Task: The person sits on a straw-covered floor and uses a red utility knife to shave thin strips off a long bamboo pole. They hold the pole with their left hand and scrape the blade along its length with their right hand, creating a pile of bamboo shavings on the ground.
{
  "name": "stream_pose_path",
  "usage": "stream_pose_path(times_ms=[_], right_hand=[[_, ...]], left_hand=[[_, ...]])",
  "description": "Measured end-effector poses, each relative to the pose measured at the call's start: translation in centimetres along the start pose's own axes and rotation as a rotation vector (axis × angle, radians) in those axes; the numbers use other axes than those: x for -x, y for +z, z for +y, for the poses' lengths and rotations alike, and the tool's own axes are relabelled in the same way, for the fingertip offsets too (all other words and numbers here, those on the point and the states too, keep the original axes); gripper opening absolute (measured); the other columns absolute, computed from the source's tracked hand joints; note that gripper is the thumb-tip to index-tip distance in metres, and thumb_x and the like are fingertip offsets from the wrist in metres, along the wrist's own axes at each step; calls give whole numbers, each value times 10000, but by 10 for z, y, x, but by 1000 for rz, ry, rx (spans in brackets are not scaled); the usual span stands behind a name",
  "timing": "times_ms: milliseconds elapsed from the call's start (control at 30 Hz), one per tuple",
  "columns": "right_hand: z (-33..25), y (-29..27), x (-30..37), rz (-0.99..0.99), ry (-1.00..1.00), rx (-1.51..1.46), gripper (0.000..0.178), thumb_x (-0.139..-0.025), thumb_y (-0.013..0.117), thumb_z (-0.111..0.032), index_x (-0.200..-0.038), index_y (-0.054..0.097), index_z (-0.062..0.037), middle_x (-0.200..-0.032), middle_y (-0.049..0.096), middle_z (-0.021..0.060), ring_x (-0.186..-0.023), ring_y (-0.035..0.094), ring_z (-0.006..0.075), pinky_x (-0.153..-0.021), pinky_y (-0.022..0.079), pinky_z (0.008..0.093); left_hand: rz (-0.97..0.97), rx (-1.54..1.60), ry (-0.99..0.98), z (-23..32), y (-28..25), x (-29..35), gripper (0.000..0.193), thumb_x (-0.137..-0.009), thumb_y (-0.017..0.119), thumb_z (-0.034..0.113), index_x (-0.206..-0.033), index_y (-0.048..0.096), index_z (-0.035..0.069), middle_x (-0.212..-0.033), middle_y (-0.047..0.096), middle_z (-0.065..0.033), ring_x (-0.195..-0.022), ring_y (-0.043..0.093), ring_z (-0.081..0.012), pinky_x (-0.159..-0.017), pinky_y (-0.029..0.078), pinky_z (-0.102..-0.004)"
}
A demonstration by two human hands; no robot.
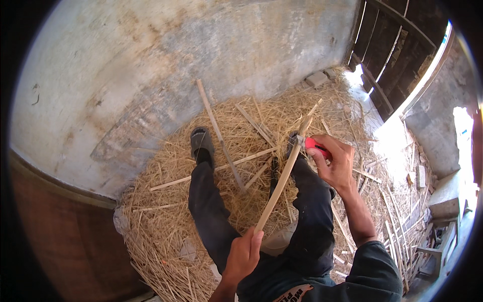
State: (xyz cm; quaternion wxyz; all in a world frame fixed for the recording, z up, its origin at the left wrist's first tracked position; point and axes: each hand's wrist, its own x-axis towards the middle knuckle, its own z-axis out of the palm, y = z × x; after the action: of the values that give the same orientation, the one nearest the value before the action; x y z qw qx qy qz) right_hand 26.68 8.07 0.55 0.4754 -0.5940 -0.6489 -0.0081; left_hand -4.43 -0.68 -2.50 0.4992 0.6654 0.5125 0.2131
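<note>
A long, pale bamboo strip (277, 194) slants up and away from me, its near end closed in the fingers of my left hand (243, 254). My right hand (336, 161) grips a red-handled utility knife (318, 148). The knife's metal blade lies against the strip's far part, just short of its frayed, splintered tip. Both hands are above my spread legs, which are in dark trousers. Part of the right foot is hidden behind the strip and knife.
Straw-like shavings (166, 221) cover the floor, with loose bamboo strips (216, 126) lying over them. A stained wall (146, 65) rises ahead. A plank door (390, 48) stands at the far right, a brown panel (65, 231) at left, and concrete blocks (317, 79) by the wall.
</note>
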Motion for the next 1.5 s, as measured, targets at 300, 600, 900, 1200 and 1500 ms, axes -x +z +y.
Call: stream_pose_path(times_ms=[300, 600, 900, 1200, 1500], right_hand=[[8, 3, 3, -465, 651, -1231, 568, -1134, 534, -544, -1145, 662, 9, -686, 359, -82, -546, 288, 28, -494, 207, 235], [-40, -6, 21, -424, 342, -474, 272, -995, 784, -235, -1169, 751, -29, -847, 666, 38, -782, 571, 73, -678, 463, 289], [-42, 5, -9, 187, -17, 67, 492, -849, 799, -33, -1331, 705, -58, -1148, 751, 144, -951, 756, 295, -806, 611, 377], [-28, 20, -3, 155, 53, 84, 326, -935, 815, -126, -1238, 713, -68, -1138, 745, 125, -841, 765, 309, -711, 606, 381], [-9, 29, 6, 68, 94, -36, 163, -935, 769, -71, -1081, 724, -14, -836, 692, 175, -727, 700, 374, -648, 536, 419]], left_hand=[[33, 65, -4, -1, -2, -2, 354, -1137, 574, 316, -984, 602, -2, -631, 539, -143, -535, 551, -267, -555, 421, -409], [269, -35, 139, 5, 2, -15, 346, -1115, 642, 295, -945, 620, -5, -588, 467, -60, -502, 427, -119, -483, 324, -337], [320, -168, 191, 2, 6, -16, 363, -1079, 705, 260, -876, 559, -3, -611, 490, -128, -505, 475, -182, -494, 389, -357], [310, -193, 204, -7, 5, -13, 386, -1077, 710, 268, -865, 540, -7, -634, 509, -152, -505, 489, -223, -500, 410, -372], [292, -192, 194, -4, 1, -13, 362, -1077, 707, 263, -899, 566, -18, -632, 526, -151, -502, 497, -207, -497, 412, -361]])
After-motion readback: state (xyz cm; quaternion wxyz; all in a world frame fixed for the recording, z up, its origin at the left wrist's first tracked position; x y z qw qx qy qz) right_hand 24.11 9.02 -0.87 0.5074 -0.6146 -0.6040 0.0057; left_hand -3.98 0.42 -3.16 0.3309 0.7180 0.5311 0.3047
